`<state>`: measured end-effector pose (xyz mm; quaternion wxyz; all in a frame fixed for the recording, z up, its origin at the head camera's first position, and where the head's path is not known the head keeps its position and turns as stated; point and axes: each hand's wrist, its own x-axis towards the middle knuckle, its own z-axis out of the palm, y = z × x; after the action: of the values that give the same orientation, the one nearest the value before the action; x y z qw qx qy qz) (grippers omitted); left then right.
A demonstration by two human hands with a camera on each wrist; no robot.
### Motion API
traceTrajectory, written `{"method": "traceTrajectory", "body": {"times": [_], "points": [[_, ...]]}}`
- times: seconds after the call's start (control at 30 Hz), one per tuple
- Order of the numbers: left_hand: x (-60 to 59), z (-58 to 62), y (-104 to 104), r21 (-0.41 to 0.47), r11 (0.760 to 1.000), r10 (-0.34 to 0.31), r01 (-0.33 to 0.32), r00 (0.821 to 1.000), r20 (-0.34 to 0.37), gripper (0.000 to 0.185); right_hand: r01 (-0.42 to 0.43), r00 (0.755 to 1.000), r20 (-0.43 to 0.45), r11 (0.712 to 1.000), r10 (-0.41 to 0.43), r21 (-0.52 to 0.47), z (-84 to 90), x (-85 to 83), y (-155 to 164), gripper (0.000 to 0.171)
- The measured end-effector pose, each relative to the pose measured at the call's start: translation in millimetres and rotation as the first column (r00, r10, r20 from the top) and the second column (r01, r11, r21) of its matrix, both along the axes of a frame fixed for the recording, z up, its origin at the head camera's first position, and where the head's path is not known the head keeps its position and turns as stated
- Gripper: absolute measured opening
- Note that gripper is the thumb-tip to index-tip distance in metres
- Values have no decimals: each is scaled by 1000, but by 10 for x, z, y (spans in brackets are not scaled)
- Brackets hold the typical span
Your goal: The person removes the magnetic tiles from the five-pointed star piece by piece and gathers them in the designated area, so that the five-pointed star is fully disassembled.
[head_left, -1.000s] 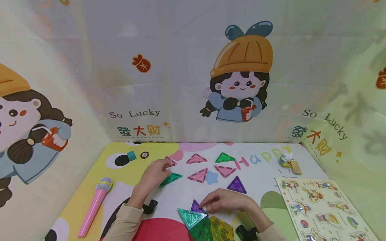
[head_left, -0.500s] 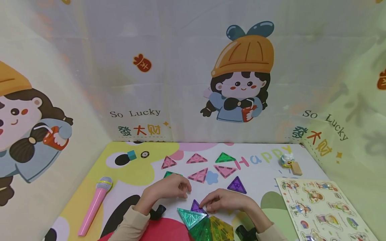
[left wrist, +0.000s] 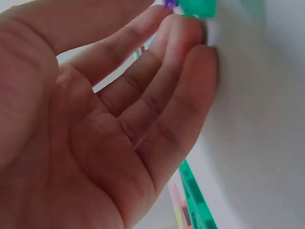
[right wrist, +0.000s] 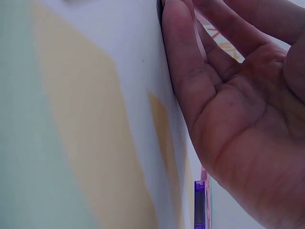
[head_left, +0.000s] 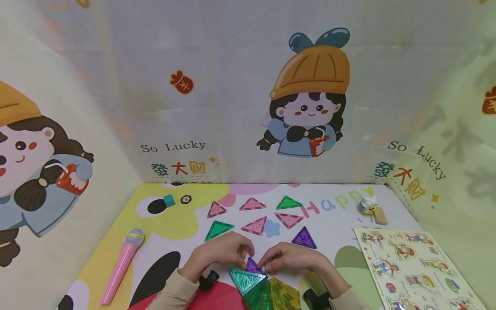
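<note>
A small purple triangle magnetic tile [head_left: 252, 265] lies against a teal triangle tile [head_left: 247, 280] at the table's near middle. Thumb and fingers of my left hand [head_left: 228, 249] pinch its left side, while my right hand [head_left: 292, 257] pinches its right side. Dark green [head_left: 257, 298] and yellow [head_left: 284, 295] tiles adjoin the teal one, cut off by the frame's bottom. In the left wrist view a purple corner [left wrist: 170, 3] shows at the fingertips, which point out of frame. The right wrist view shows my curled fingers resting along the tabletop, tips hidden at the top.
Beyond my hands lie several loose triangle tiles: green [head_left: 219, 230], pink [head_left: 254, 225] and purple [head_left: 304, 237]. A pink toy microphone [head_left: 123, 266] is at left. On the right are a sticker board [head_left: 416, 269], a small figurine [head_left: 368, 206] and a wooden block [head_left: 380, 216].
My left hand has come from the far pink and green tiles, right and nearer, to the small purple tile. The right hand has stayed at that tile.
</note>
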<state>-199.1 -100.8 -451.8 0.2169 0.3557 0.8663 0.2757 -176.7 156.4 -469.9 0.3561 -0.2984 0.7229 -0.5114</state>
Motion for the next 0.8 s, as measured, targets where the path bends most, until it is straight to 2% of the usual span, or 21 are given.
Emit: {"method": "traceTrajectory", "body": {"times": [0.43,0.67,0.8], "points": [[49,-29,72,-27,1000,-9,8,999,-43,23,-9,1000,9,1000,9,-9,-55,-16,14,24],[82,18,85,-50,999,2,-4,999,-41,24,-10,1000,7,1000,10,-9,-66,-22,14,24],[104,23,117,-69,998,5,-10,998,-67,25,-12,1000,10,1000,12,-11,-66,-26,16,24]]}}
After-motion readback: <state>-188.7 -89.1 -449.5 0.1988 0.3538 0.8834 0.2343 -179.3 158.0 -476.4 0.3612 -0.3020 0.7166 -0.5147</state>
